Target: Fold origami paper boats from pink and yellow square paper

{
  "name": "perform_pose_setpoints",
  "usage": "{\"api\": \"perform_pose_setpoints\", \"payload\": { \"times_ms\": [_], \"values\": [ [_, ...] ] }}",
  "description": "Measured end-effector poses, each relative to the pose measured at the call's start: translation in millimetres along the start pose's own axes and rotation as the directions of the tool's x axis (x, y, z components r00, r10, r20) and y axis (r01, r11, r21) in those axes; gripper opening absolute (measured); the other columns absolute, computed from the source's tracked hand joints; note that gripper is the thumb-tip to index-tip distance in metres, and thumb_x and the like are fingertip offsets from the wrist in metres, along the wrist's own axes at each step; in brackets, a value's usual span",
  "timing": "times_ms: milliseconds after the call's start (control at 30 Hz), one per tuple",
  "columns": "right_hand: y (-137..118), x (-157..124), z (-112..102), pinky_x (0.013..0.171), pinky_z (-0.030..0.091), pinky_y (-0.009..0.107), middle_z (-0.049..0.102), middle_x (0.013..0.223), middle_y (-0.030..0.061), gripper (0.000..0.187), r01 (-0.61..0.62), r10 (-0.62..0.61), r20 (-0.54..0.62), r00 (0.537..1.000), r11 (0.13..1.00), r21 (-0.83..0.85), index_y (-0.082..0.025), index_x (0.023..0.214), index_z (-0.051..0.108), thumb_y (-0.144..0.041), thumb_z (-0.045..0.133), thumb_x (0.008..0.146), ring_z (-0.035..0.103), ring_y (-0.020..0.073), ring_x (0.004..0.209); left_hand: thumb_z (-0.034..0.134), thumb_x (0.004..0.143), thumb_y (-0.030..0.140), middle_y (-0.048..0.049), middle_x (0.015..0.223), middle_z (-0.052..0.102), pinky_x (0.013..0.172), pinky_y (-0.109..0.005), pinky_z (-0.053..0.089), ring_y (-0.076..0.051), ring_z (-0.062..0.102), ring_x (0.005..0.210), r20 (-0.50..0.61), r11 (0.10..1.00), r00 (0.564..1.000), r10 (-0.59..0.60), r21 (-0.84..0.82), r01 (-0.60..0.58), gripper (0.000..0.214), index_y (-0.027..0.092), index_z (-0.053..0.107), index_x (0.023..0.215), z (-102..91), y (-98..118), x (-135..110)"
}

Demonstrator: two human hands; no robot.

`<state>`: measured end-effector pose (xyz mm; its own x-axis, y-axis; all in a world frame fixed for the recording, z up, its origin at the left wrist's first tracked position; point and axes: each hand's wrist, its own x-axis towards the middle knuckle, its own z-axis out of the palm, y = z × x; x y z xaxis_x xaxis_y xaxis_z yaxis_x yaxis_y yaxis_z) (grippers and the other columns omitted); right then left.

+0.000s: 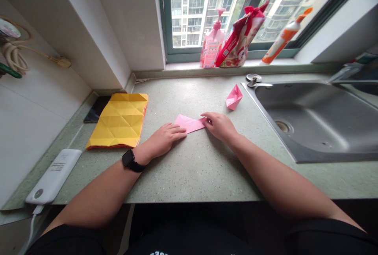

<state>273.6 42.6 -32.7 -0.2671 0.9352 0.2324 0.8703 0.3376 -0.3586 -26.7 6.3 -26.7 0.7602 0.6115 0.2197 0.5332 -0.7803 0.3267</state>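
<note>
Btwn your two hands lies the flat, pale-pink folded-paper piece [190, 124]. Prob. best: pin it firmly w/ your L hand [165, 140], line up edges, then press the crease from the middle outward. L fingers are outstretched, fairly wide, resting on the paper's L part; your R hand [219, 126] is narrow, thumb & fingertips apparently pinching its R end. Just beyond R hand: a small, pink, pointed folded-paper shape [234, 98].

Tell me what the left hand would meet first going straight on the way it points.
The left hand would first meet the folded pink paper, right at its fingers; beyond that, the right hand seems next, though depth is unclear.
</note>
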Motion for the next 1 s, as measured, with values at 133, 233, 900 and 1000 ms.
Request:
{"api": "perform_pose_setpoints", "payload": {
  "times_ms": [133,233,900,1000],
  "values": [
    [-1,-2,2,0.084,0.056,0.037,0.083,0.117,0.0101,0.026,0.007,-0.007,0.001,1.000,1.000,-0.028,-0.024,0.126,0.081,-0.025,0.064,0.106,0.076,0.0257,0.098,0.048,0.111,0.010,-0.0061,0.157,0.069,0.131,-0.060,0.040,-0.027,0.062,0.148,0.050,0.999,0.998,-0.031,0.009,0.031,0.047,0.030,0.072,0.147,-0.2,1,-1],
    [-1,-2,2,0.080,0.054,0.036,0.081,0.117,0.0105,0.027,0.018,-0.019,-0.018,1.000,0.998,-0.058,-0.024,0.127,0.081,-0.024,0.064,0.106,0.074,0.0243,0.093,0.048,0.112,0.011,-0.0062,0.161,0.066,0.132,-0.061,0.037,-0.027,0.059,0.151,0.076,0.999,0.996,-0.053,0.016,0.052,0.047,0.030,0.070,0.149,-2.2,2,-1],
    [-27,-14,-8,0.073,0.052,0.031,0.088,0.104,0.0064,0.028,0.386,-0.383,0.304,0.872,0.921,0.052,-0.033,0.125,0.088,-0.033,0.066,0.107,0.079,0.0220,0.087,0.056,0.115,0.039,-0.0112,0.168,0.058,0.133,-0.065,0.030,-0.035,0.049,0.158,0.158,0.993,0.983,-0.094,0.090,0.080,0.048,0.028,0.059,0.162,-2.8,9,-2],
    [-31,-13,-11,0.078,0.055,0.033,0.088,0.111,0.0072,0.028,0.351,-0.343,0.336,0.877,0.936,0.039,-0.032,0.126,0.088,-0.034,0.065,0.108,0.081,0.0251,0.096,0.057,0.115,0.040,-0.0116,0.168,0.058,0.134,-0.065,0.029,-0.035,0.049,0.158,0.160,0.992,0.982,-0.098,0.099,0.083,0.049,0.029,0.058,0.162,-2.6,10,-2]
  ]
}}
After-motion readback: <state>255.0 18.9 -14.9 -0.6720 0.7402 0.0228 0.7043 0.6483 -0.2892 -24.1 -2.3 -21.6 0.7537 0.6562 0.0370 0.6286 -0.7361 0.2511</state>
